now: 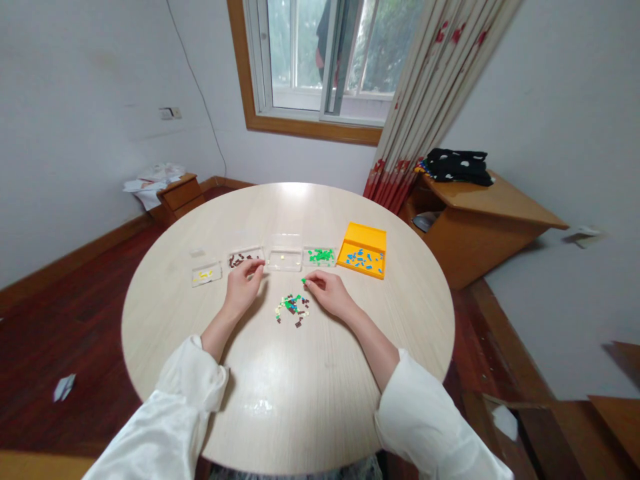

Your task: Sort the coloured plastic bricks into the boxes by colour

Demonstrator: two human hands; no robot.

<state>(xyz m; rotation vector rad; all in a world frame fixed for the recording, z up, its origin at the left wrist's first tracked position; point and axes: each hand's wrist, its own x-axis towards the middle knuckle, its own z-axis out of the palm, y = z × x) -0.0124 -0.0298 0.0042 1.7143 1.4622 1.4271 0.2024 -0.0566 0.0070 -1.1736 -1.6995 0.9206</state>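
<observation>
My right hand [327, 291] pinches a small green building brick [303, 281] between thumb and fingertips, just above the tabletop. Below it lies a loose pile of small bricks [291, 305] in brown, green, blue and cream. My left hand [245, 283] has its thumb and fingers closed together at the near left corner of a clear box [285, 268] with a few cream pieces in it. Whatever those fingertips hold, if anything, is too small to make out. Partly behind my left hand, another clear box [231, 260] contains brown bricks.
A clear box of green bricks [320, 256] and an open yellow case [367, 233] with blue bricks stand to the right. At the left sit a small clear box [200, 283] with yellow pieces and a clear lid [197, 252]. All rest on a round table [280, 400].
</observation>
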